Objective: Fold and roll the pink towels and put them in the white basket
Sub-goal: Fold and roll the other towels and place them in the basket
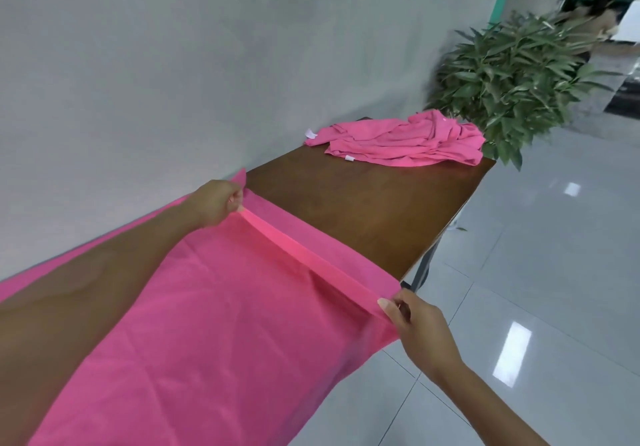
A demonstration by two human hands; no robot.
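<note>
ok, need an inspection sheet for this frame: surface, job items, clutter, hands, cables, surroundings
Surface: dark brown wooden table, against a grey wall.
Job's things: flat pink towel spread on the near end, its far edge turned over in a narrow strip; crumpled pile of pink towels at the far end; white basket not seen.
Clutter: nothing seen.
Hands: left hand and right hand each pinch one end of the turned strip.
Cables: nothing seen.
Surroundings: green leafy potted plant beyond the table; glossy tiled floor; a person in the background.
</note>
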